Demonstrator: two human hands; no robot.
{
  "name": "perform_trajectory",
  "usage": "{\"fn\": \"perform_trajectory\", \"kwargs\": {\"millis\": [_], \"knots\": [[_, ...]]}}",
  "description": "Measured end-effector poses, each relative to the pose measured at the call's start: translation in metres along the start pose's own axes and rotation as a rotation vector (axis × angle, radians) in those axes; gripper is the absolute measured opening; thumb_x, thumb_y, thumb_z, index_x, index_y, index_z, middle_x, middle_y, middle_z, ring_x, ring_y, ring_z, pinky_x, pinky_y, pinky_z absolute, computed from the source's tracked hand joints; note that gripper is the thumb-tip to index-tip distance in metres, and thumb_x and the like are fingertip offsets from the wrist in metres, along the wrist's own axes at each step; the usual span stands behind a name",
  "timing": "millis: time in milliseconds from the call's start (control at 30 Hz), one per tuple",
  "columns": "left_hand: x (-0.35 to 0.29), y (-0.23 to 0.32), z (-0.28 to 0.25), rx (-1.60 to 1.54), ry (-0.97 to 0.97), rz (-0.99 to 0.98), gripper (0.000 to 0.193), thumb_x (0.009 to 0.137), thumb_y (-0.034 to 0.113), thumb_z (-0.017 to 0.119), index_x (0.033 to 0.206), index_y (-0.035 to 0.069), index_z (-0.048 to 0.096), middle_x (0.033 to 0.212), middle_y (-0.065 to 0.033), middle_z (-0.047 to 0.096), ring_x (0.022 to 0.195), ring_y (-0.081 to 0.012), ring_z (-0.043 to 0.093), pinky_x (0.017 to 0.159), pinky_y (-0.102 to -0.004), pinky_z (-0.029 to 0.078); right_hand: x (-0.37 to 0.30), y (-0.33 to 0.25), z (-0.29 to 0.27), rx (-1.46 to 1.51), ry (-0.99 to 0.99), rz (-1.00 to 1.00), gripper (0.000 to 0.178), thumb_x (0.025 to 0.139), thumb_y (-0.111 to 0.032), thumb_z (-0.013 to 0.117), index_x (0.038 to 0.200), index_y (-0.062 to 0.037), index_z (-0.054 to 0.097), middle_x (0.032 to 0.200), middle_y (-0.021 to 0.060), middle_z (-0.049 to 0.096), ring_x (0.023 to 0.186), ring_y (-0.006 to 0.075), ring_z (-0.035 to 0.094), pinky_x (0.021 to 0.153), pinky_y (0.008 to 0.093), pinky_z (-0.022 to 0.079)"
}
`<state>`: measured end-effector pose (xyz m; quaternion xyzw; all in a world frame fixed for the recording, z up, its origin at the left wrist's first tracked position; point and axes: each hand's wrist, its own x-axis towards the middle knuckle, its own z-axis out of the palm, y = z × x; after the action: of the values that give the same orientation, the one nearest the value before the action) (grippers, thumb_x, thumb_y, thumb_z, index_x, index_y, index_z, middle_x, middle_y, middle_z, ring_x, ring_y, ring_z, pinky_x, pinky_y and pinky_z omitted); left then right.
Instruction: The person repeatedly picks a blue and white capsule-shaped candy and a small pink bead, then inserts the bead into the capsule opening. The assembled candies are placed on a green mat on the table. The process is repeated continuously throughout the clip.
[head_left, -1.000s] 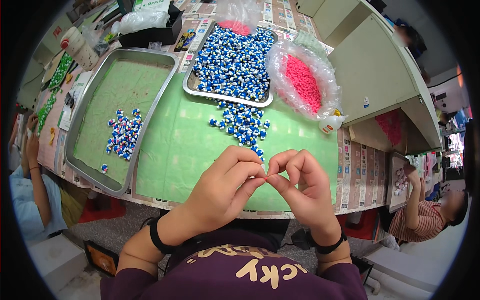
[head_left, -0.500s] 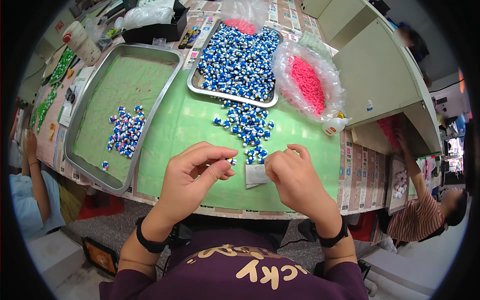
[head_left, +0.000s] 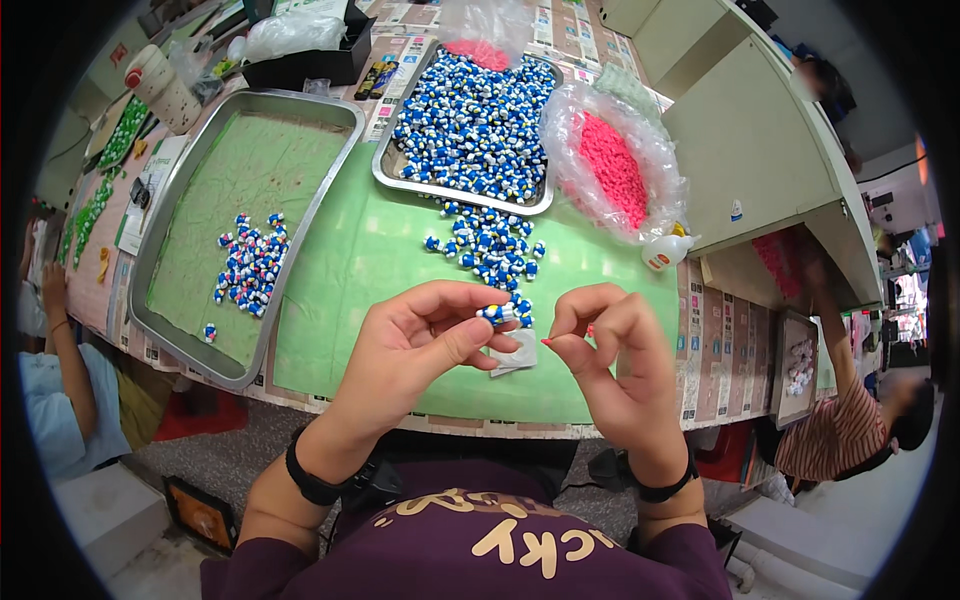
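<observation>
Between the thumb and fingers of my left hand (head_left: pixel 425 335) is a small blue and white figurine (head_left: pixel 497 314). My right hand (head_left: pixel 620 360), just to its right, pinches a tiny pink piece (head_left: pixel 547 342) at its fingertips; another bit of pink shows among its fingers. Under the hands lies a small white pad (head_left: pixel 516 355) on the green mat (head_left: pixel 350 230). Loose blue and white figurines (head_left: pixel 490 245) trail from the pad up to a metal tray (head_left: pixel 463 197) heaped with more of them. A clear plastic bag of pink pieces (head_left: pixel 612 170) stands right of that tray.
At left, a larger metal tray (head_left: pixel 255 350) holds a cluster of figurines with pink parts (head_left: pixel 250 265). A small white bottle (head_left: pixel 667 252) rests by the bag. A grey cabinet (head_left: pixel 765 140) bounds the right side. Other people work at both sides, one in a striped shirt (head_left: pixel 835 440).
My left hand has shifted slightly right and brought the figurine up into view. My right hand has turned and moved a little right, now showing the pink piece at its fingertips.
</observation>
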<state>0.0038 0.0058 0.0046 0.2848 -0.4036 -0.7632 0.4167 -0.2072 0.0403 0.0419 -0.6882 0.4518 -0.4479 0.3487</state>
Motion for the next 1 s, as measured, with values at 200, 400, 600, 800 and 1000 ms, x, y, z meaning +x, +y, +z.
{"fn": "perform_trajectory", "kwargs": {"millis": [200, 400, 600, 800, 1000], "knots": [[0.004, -0.001, 0.018, -0.045, 0.005, 0.077, 0.024, 0.094, 0.002, 0.065, 0.117, -0.002, 0.062, 0.108, -0.0115, 0.07, 0.1, -0.0205, 0.07, 0.079, -0.0299, 0.059, 0.007, -0.007, 0.015, 0.174, 0.112, -0.087, 0.028, 0.092, 0.006, 0.063, 0.086, -0.007, 0.04, 0.101, 0.0146, 0.06, 0.086, 0.0123, 0.055, 0.076, 0.0261, 0.047], [0.004, -0.005, 0.023, -0.043, 0.033, 0.17, 0.024, 0.091, -0.001, 0.068, 0.115, -0.002, 0.063, 0.107, -0.0109, 0.07, 0.098, -0.0171, 0.069, 0.081, -0.0292, 0.059, 0.007, -0.003, 0.02, 0.135, 0.19, -0.141, 0.024, 0.092, 0.007, 0.063, 0.086, -0.0053, 0.042, 0.099, 0.0134, 0.06, 0.082, 0.0122, 0.056, 0.07, 0.0256, 0.047], [0.002, -0.01, 0.033, 0.143, 0.134, 0.366, 0.024, 0.087, -0.004, 0.071, 0.111, -0.002, 0.066, 0.104, -0.0107, 0.07, 0.092, -0.0147, 0.068, 0.08, -0.0273, 0.058, 0.005, -0.003, 0.026, 0.128, 0.218, -0.112, 0.025, 0.091, 0.007, 0.063, 0.088, -0.0058, 0.042, 0.099, 0.0119, 0.058, 0.083, 0.0126, 0.054, 0.072, 0.0258, 0.045], [0.004, -0.009, 0.024, 0.583, 0.121, 0.657, 0.022, 0.081, -0.008, 0.074, 0.102, -0.003, 0.07, 0.1, -0.0145, 0.071, 0.087, -0.0166, 0.069, 0.073, -0.0266, 0.058, 0.003, 0.002, 0.024, 0.261, 0.143, 0.056, 0.035, 0.088, 0.007, 0.066, 0.092, -0.0109, 0.036, 0.101, 0.0081, 0.052, 0.093, 0.0138, 0.052, 0.089, 0.0296, 0.042], [0.0, 0.001, 0.014, 0.531, 0.038, 0.547, 0.021, 0.081, -0.008, 0.074, 0.1, -0.002, 0.069, 0.096, -0.0122, 0.07, 0.083, -0.0148, 0.068, 0.071, -0.0254, 0.056, 0.002, 0.005, 0.003, 0.376, 0.02, 0.171, 0.037, 0.084, 0.007, 0.069, 0.095, -0.0116, 0.039, 0.1, 0.0064, 0.05, 0.092, 0.0142, 0.052, 0.087, 0.0282, 0.043]]}}
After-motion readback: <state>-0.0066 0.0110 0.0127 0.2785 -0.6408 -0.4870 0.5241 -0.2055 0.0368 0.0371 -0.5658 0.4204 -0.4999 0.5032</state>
